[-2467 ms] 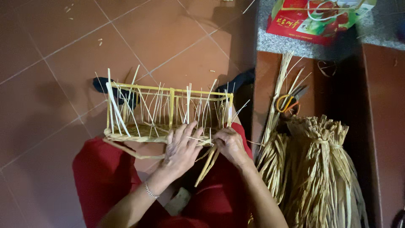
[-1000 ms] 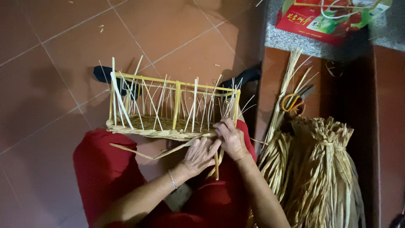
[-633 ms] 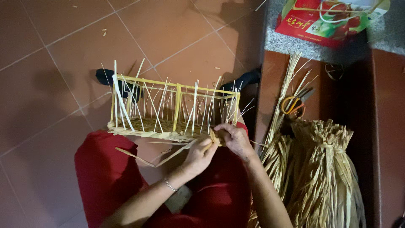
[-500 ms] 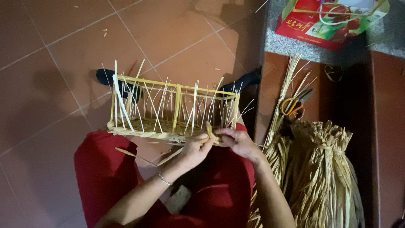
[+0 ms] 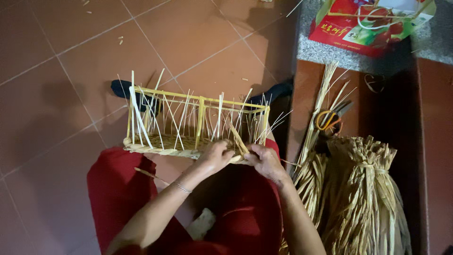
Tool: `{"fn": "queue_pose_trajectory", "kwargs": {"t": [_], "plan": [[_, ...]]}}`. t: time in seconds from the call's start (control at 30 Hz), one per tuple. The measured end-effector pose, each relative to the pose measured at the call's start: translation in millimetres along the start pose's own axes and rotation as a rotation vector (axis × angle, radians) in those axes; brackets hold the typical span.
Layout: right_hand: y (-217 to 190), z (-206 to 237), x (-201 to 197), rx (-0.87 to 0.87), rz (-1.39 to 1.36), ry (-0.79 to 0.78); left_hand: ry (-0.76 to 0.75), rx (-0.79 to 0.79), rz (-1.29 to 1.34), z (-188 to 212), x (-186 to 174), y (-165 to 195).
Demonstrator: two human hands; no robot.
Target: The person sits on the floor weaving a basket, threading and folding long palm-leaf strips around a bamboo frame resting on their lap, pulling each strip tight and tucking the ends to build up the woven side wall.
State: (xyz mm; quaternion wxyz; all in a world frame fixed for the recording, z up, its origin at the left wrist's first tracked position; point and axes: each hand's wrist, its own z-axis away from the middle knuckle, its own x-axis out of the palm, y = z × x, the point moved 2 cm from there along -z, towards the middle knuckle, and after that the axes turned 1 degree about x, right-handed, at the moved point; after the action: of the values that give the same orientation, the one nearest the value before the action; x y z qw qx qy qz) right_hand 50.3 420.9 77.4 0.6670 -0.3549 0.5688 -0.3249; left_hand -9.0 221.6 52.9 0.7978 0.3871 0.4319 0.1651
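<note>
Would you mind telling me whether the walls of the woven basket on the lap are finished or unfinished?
Unfinished. The basket frame has only a woven band along its base; above it, bare upright strips stand open. Both the left hand and the right hand grip strands at the near edge.

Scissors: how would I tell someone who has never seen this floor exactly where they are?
Start at the red bag on the grey stone ledge at top right, then drop to the dark strip of floor below it. The scissors lie there on loose straw stalks, just above the tied straw bundles. Their orange and yellow handles are the only bright loops among the pale straw.
</note>
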Motion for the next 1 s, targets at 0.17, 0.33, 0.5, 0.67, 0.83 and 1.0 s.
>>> {"fn": "queue_pose_trajectory", "kwargs": {"t": [0.17,0.33,0.5,0.67,0.83,1.0], "plan": [[10,4,3,-0.044,0.028,0.021,0.124,0.144,-0.013,-7,5,16],[16,0,9,-0.045,0.169,0.059,0.063,-0.02,0.631,1,19,-7],[3,-7,16,-0.112,-0.053,0.098,0.154,0.019,0.726,45,42,-13],[-9,-12,18,0.095,0.028,0.099,0.212,0.367,0.4,71,40,4],[-17,-3,18,-0.151,0.272,0.103,0.187,0.388,-0.145,45,8,-4],[-19,5,20,-0.344,0.299,0.21,0.354,0.524,-0.666,27,-11,-15]]}}
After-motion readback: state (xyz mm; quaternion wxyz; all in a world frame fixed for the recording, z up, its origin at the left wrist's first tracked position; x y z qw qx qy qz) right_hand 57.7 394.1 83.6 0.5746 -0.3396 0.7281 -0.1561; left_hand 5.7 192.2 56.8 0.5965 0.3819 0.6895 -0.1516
